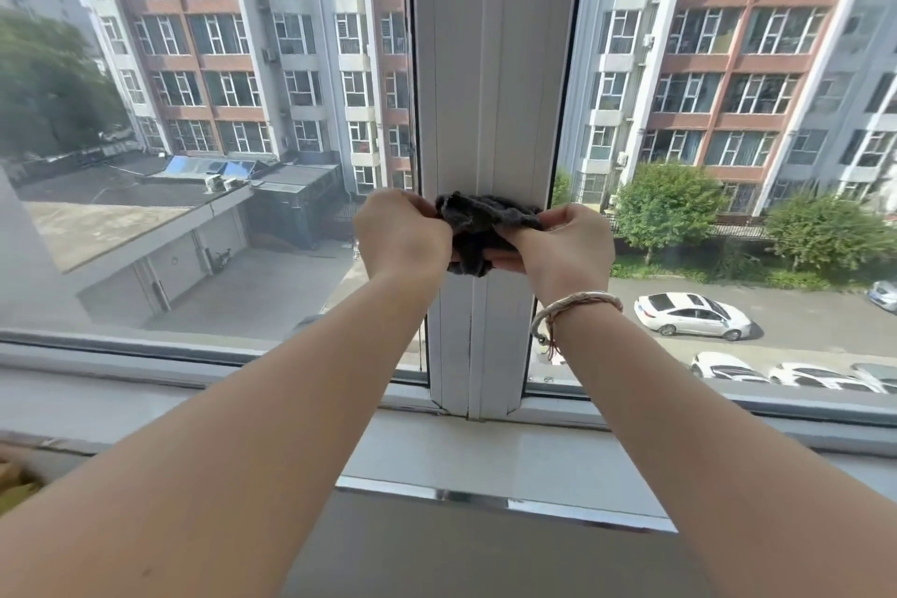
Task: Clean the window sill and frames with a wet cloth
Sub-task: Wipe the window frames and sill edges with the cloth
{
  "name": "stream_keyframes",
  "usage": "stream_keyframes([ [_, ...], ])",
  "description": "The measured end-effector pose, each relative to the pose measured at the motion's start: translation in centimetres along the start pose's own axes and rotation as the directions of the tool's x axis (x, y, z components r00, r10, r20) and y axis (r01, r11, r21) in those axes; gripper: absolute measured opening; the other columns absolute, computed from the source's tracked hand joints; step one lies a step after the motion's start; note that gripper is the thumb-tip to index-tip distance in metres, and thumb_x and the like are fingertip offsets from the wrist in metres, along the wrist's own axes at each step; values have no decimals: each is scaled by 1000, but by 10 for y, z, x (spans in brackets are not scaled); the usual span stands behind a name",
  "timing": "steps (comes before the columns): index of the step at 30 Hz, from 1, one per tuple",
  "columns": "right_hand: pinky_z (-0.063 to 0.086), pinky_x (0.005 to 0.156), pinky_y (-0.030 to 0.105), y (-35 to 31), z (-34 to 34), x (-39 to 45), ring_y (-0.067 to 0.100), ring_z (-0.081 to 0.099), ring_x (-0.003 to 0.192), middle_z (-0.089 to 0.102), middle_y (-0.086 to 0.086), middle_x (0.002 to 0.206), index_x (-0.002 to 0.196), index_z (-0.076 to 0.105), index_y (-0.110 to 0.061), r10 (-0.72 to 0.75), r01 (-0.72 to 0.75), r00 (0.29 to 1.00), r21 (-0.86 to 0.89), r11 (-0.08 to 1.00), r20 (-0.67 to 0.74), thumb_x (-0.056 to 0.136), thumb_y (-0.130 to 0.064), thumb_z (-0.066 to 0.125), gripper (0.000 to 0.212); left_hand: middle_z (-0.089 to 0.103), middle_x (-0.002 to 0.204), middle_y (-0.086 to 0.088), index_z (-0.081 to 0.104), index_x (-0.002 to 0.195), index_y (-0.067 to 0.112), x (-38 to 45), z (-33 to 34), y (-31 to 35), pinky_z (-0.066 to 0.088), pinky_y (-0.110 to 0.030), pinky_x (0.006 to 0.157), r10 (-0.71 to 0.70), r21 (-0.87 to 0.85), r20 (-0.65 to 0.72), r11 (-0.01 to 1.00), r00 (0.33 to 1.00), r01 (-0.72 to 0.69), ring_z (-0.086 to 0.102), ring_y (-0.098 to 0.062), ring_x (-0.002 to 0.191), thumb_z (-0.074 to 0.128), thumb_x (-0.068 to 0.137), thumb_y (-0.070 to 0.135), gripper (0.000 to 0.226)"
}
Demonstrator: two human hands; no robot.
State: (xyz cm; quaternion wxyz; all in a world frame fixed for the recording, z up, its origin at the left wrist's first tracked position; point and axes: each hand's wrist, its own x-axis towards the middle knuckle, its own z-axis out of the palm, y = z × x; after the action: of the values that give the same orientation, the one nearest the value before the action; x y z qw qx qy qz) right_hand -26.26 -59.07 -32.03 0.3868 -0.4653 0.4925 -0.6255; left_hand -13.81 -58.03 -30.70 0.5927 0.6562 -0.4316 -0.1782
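Observation:
A dark grey cloth (480, 228) is bunched up in front of the white vertical window frame (490, 87) between two panes. My left hand (400, 233) pinches its left end and my right hand (563, 243) grips its right end, thumb on top, fingers under the cloth. A braided bracelet sits on my right wrist. Whether the cloth touches the frame cannot be told. The grey window sill (466, 447) runs across below my forearms, with a shiny metal strip along its front edge.
Glass panes stand left (218, 136) and right (728, 136) of the frame, with the lower frame rail (145, 354) beneath them. A yellow object (14, 486) lies on the sill at the far left edge.

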Motion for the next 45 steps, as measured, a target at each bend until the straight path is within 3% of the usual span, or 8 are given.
stream_keyframes([
  [11,59,61,42,-92,7,39,33,70,63,69,17,77,71,55,-9,-181,181,983,-1,983,-16,65,-5,81,27,67,69,-6,66,65,13,37,-13,94,59,-31,62,136,-36,-39,990,990,-137,67,-21,64,72,66,-1,15],
  [14,60,56,39,-61,6,24,31,70,67,67,17,81,74,54,-7,-163,162,986,-53,985,-26,70,-6,79,25,60,58,0,61,57,15,27,-7,68,56,-28,59,126,15,-43,992,991,-125,62,-17,56,68,66,-3,22],
  [20,59,50,36,15,-1,5,31,69,70,66,15,78,72,55,-6,-39,33,999,-171,985,-31,69,-5,76,21,69,73,-9,73,74,10,-4,6,11,59,-36,67,70,130,18,989,997,-72,68,-24,70,61,68,-10,24],
  [29,59,53,39,-95,11,41,32,70,65,68,15,75,69,55,-12,-276,272,961,-130,953,-12,68,-9,76,21,57,65,-3,71,78,5,17,-30,123,54,-26,66,236,99,-46,968,971,-230,58,-19,66,57,77,-9,21],
  [33,59,55,40,-133,14,47,31,70,61,69,16,74,66,54,-12,-325,324,946,-71,943,3,71,-10,76,23,67,73,-9,70,76,3,33,-38,157,60,-33,67,291,86,-79,955,954,-284,66,-22,66,63,74,-5,11],
  [36,59,55,41,-102,14,36,31,70,65,68,15,76,72,53,-11,-300,295,954,-121,948,-20,69,-16,78,25,69,76,-10,71,75,6,25,-33,135,60,-35,67,283,103,-59,956,957,-276,68,-26,72,67,73,-4,11],
  [40,58,50,33,-46,8,13,26,70,64,65,13,78,76,53,-7,-184,183,983,-191,964,12,73,-7,76,23,62,75,-2,71,77,10,4,-25,84,40,-13,50,238,211,-22,950,971,-229,56,-16,65,63,77,-5,17],
  [45,59,55,40,-6,15,7,28,68,71,64,8,75,74,54,-10,-142,144,990,-268,953,26,67,-1,73,22,59,69,-4,72,80,4,-8,-19,47,43,-24,57,167,234,27,957,986,-168,59,-21,66,55,77,-9,22],
])
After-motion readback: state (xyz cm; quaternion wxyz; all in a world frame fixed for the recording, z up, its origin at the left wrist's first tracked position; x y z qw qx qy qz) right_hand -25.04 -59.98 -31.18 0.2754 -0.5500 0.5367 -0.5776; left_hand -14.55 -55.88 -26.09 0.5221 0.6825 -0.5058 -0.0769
